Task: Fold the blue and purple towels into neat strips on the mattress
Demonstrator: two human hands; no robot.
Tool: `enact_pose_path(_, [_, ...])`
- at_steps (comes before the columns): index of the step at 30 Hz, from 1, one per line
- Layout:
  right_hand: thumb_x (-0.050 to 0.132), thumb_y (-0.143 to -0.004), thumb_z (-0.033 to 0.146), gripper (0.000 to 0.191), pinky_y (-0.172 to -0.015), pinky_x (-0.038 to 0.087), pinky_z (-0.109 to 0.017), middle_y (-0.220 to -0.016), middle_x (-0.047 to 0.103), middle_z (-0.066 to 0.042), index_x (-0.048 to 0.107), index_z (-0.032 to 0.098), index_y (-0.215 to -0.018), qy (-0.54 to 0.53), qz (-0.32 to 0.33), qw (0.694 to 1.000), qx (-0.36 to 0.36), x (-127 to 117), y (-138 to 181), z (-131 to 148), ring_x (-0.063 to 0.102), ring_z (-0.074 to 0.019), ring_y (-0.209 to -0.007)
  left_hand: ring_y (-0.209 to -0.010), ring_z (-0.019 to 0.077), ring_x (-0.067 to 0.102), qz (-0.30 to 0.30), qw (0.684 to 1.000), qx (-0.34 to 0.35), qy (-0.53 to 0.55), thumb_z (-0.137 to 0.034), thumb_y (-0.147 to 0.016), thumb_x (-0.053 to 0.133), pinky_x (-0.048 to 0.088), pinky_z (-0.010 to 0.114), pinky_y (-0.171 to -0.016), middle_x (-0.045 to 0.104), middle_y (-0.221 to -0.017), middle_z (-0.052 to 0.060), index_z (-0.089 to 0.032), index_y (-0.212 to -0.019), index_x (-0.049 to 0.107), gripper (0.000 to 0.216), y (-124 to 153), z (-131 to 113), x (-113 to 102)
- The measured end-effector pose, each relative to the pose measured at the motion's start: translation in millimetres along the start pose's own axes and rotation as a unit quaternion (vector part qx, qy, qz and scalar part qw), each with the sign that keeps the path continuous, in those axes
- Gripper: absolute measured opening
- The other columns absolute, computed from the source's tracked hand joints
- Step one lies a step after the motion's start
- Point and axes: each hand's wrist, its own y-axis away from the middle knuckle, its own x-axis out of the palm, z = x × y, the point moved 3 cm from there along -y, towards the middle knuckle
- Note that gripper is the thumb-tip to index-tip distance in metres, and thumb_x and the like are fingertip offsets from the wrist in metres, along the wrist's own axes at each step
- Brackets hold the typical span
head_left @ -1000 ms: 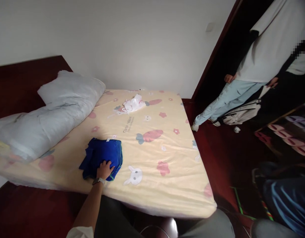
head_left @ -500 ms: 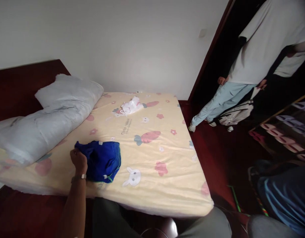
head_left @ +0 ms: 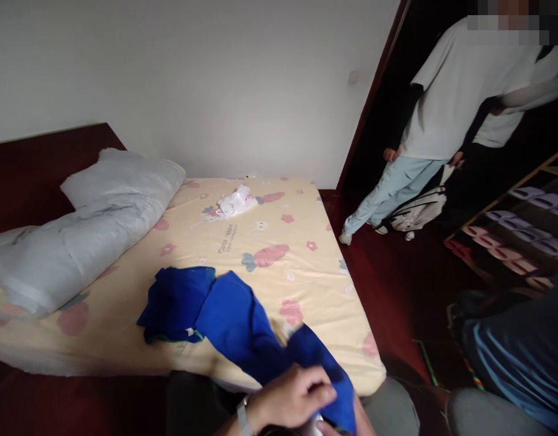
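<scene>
At the bottom edge, my left hand (head_left: pixel 297 396), with a watch on its wrist, is closed with fingers curled at the edge of a long blue cloth (head_left: pixel 245 324). My right hand (head_left: pixel 361 418) is mostly hidden behind the cloth's near end; its thumb shows below, closed on that end. A small pale thing, too little seen to name, shows between the hands. The cloth runs from my hands back over the bed's front edge. A second blue cloth (head_left: pixel 174 306), folded and green-edged with a white tag, lies flat on the bed to the left, touching the first.
The bed (head_left: pixel 319 278) has a cream rabbit-print sheet. On it lie a grey-white bundled quilt (head_left: pixel 115 212) and a white plastic bag (head_left: pixel 236 201). A person in a white shirt (head_left: pixel 446 103) stands right, beside a pale backpack (head_left: pixel 419 209). Slippers (head_left: pixel 503 248) fill a rack; dark-blue clothing (head_left: pixel 510 357) shows lower right.
My left hand has left the folded cloth on the bed and moved right and toward me. My right hand has come into view. A long blue cloth now stretches to both hands.
</scene>
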Motion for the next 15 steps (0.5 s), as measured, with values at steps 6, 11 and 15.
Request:
enact_pose_path(6, [0.056, -0.09, 0.047, 0.032, -0.086, 0.057, -0.035, -0.099, 0.075, -0.012, 0.072, 0.021, -0.1, 0.016, 0.097, 0.995, -0.034, 33, -17, 38, 0.07, -0.0268, -0.093, -0.069, 0.0095, 0.053, -0.011, 1.0, -0.013, -0.017, -0.05, -0.098, 0.045, 0.038, 0.02, -0.063, 0.062, -0.075, -0.003, -0.021, -0.094, 0.067, 0.037, 5, 3, -8])
enact_pose_path(11, [0.048, -0.092, 0.042, 0.028, -0.066, 0.054, -0.027, -0.075, 0.069, -0.005, 0.065, 0.019, -0.089, 0.019, 0.007, 0.998, -0.062, -9, -72, 83, 0.064, -0.0199, -0.069, -0.099, 0.0163, 0.064, -0.125, 0.988, -0.066, -0.056, -0.047, -0.099, 0.043, 0.048, 0.025, -0.089, 0.071, -0.108, 0.003, -0.026, -0.12, 0.062, 0.035, 5, 70, -91])
enact_pose_path(15, [0.052, -0.089, 0.04, 0.026, -0.059, 0.05, -0.029, -0.073, 0.067, -0.006, 0.065, 0.018, -0.096, 0.042, -0.068, 0.992, -0.098, -53, -144, 132, 0.06, -0.0197, -0.061, -0.117, 0.0289, 0.059, -0.307, 0.865, -0.26, -0.299, -0.036, -0.094, 0.049, 0.045, 0.04, -0.1, 0.066, -0.121, 0.015, -0.018, -0.115, 0.067, 0.033, 45, 174, -178])
